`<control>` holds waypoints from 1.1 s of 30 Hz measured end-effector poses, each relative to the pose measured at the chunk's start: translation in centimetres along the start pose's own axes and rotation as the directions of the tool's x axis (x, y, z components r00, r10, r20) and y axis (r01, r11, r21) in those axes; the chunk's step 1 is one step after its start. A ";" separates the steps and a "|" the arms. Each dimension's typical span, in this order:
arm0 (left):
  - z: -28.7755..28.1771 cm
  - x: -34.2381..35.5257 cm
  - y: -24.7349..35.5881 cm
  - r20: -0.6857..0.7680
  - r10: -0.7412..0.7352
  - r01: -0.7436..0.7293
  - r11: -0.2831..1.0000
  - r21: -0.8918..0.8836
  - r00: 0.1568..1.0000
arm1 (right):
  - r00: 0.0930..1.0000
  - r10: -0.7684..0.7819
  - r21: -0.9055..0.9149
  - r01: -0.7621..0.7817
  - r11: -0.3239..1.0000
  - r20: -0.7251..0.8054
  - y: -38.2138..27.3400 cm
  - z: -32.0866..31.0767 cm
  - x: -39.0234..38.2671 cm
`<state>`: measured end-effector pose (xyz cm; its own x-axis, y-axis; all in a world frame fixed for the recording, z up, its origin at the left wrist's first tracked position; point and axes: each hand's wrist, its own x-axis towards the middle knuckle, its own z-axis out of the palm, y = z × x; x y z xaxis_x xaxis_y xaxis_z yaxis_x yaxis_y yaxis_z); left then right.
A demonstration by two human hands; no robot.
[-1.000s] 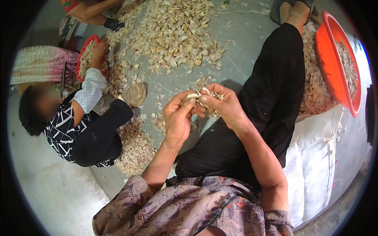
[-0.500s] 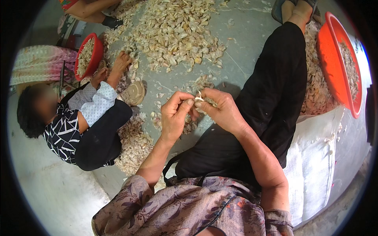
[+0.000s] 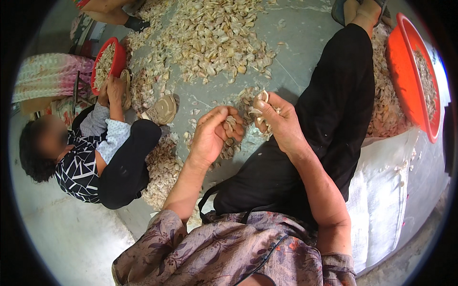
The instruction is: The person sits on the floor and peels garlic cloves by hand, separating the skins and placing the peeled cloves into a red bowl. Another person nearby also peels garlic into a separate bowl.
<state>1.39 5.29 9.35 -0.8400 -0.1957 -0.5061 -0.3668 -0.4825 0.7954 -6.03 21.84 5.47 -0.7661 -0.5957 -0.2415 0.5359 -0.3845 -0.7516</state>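
Between thumb and forefinger of right hand, garlic clove pinched, more cloves below; left hand half-curled around few cloves. Probably light, firm, skin slippery; best gripped at sides.

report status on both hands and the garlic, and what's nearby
Left hand loosely curled around garlic cloves. Right hand pinching one pale clove, more in hand. Garlic heap ahead; orange tub right, beyond the leg.

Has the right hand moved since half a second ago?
Yes: the right hand has shifted slightly right and up, nearer the orange basin.
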 end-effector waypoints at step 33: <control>2.9 19.1 -6.2 0.376 0.476 -0.419 -0.018 0.908 0.795 | 0.968 -0.248 -0.126 0.249 0.960 0.021 -3.6 -3.3 -1.0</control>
<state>-13.52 7.01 -4.22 -0.9927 -0.0644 0.1018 -0.0048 0.8655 0.5009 -8.41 26.11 6.43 -0.8676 -0.4961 -0.0343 0.2792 -0.4289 -0.8591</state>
